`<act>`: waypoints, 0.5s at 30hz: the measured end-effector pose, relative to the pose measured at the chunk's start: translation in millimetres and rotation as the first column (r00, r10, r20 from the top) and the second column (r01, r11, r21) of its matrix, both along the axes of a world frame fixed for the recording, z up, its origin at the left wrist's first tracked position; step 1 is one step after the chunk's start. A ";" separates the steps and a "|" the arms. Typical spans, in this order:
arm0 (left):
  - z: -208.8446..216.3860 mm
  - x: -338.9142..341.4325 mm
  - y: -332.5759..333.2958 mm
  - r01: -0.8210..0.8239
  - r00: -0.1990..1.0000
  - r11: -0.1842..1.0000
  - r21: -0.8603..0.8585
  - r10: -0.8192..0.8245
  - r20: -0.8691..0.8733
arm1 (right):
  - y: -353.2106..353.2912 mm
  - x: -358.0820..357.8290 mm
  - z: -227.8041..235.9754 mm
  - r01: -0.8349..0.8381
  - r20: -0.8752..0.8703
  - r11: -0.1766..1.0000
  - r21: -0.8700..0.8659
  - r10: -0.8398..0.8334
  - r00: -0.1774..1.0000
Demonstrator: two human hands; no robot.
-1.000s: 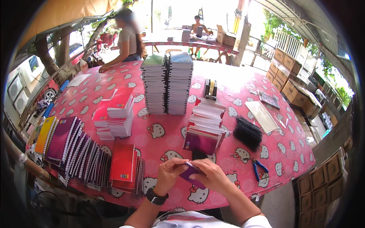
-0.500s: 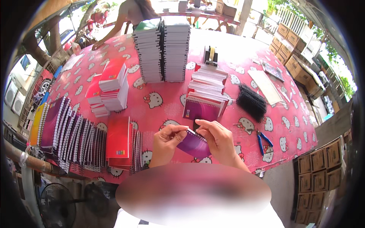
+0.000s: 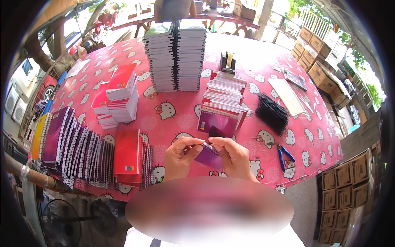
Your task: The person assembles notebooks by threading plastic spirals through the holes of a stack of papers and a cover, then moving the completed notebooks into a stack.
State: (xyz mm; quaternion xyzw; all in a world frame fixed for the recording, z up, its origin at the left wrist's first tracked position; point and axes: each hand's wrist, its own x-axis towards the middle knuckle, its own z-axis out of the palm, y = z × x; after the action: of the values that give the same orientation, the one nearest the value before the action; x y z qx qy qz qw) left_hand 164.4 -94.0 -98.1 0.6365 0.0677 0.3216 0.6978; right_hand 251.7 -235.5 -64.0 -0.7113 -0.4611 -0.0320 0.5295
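A small purple notebook (image 3: 208,158) is held tilted between my two hands, close to the table's near side. My left hand (image 3: 181,158) pinches its upper left corner between thumb and fingers. At the bound edge, my right hand (image 3: 235,158) is closed on the notebook with its fingertips near the left ones. Some of the binding is hidden behind the fingers. Just beyond stands a row of red and purple notebooks (image 3: 218,120), with a small dark object (image 3: 215,132) in front of it. To the right lie a pile of black binding coils (image 3: 271,114) and blue-handled pliers (image 3: 284,158).
A pink patterned cloth covers the table (image 3: 164,123). Spiral-bound purple notebooks (image 3: 82,152) and red notebooks (image 3: 127,152) line the left. Red stacks (image 3: 122,84), tall white-paged stacks (image 3: 191,61) and a tape dispenser (image 3: 227,64) stand farther back. A person (image 3: 175,10) is beyond the table.
My right hand has shifted slightly left along the notebook's bound edge, closer to my left hand. The person beyond the table has moved right and no longer reaches onto it.
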 end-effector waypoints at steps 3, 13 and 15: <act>2.5 0.6 -2.6 -0.003 1.000 1.000 -0.012 0.003 0.000 | 1.3 -3.6 1.4 0.003 -0.059 1.000 0.011 -0.002 0.998; 12.0 -9.4 -1.0 -0.092 0.995 0.980 0.176 0.096 -0.013 | 5.5 -9.6 0.6 0.001 0.013 0.999 0.052 -0.002 1.000; 14.1 -12.9 0.7 -0.108 0.994 0.977 0.183 0.106 0.020 | 6.5 -7.7 3.6 -0.039 0.073 0.999 0.038 0.036 0.997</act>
State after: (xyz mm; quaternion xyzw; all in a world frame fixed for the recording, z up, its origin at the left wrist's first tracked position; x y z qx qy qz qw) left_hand 151.5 -93.3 -84.1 0.6920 0.0680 0.3668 0.6181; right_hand 244.0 -228.9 -60.4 -0.6904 -0.4924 -0.0570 0.5270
